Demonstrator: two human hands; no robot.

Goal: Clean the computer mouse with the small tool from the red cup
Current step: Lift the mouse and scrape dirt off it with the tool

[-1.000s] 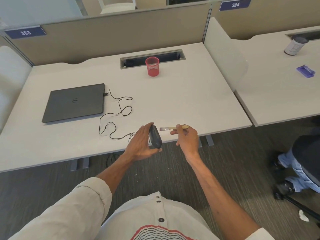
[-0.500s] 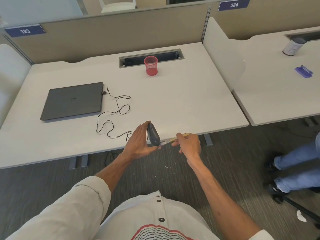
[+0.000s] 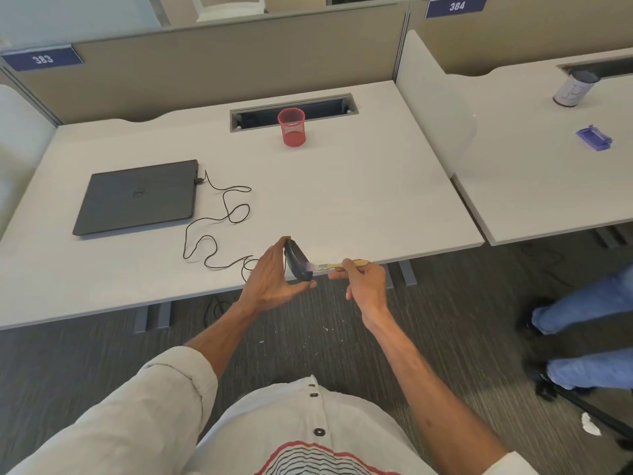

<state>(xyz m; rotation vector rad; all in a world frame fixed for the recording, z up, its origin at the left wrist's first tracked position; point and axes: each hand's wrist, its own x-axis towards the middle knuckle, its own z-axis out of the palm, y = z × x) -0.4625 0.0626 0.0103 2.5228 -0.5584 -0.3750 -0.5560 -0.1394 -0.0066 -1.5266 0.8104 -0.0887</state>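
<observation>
One label [image 3: 42, 58] reads 383, another label [image 3: 456, 6] 384, beyond the mouse [image 3: 297, 262].

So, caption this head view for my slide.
Left hand holds the mouse on edge; right hand holds a small brush to it.

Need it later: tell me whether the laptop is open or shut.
Shut: the laptop lies flat, lid down, logo up.

dark mouse [image 3: 297, 264] tilted on edge, wooden brush [image 3: 337, 265] touching it, red cup [image 3: 292, 128] upright.
</observation>
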